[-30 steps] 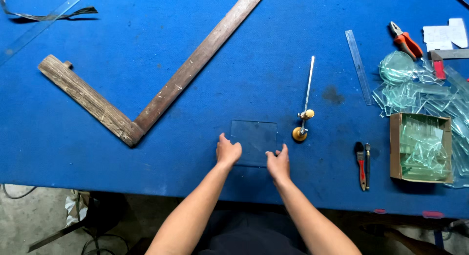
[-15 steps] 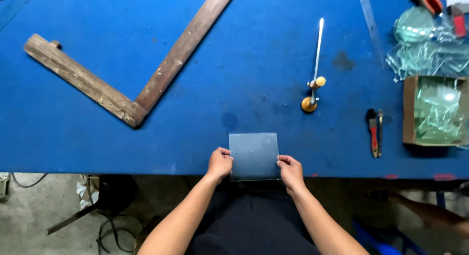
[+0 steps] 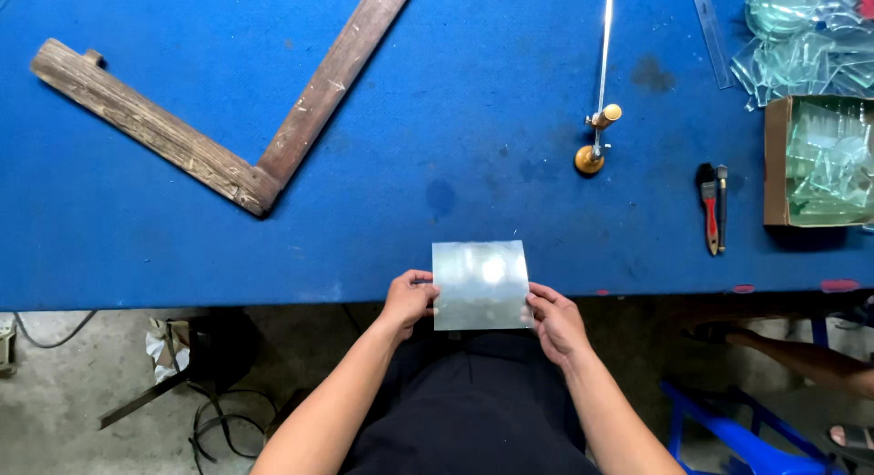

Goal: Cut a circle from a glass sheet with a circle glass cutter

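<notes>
Glass: a square glass pane (image 3: pixel 481 285) catches the light, held level over the near edge of the blue table (image 3: pixel 182 247), half above the felt, half above the person's lap.
Left hand: the left hand (image 3: pixel 408 301) pinches the pane's left edge, fingers closed on it.
Right hand: the right hand (image 3: pixel 557 323) grips the right edge the same way.
Tools: a brass-headed circle cutter (image 3: pixel 596 102) and red-handled pliers (image 3: pixel 712 207) lie well apart, farther right.
Elsewhere: a wooden L-shaped square (image 3: pixel 228 111) rests at left; a cardboard box of glass offcuts (image 3: pixel 824 161) sits at the right edge.
</notes>
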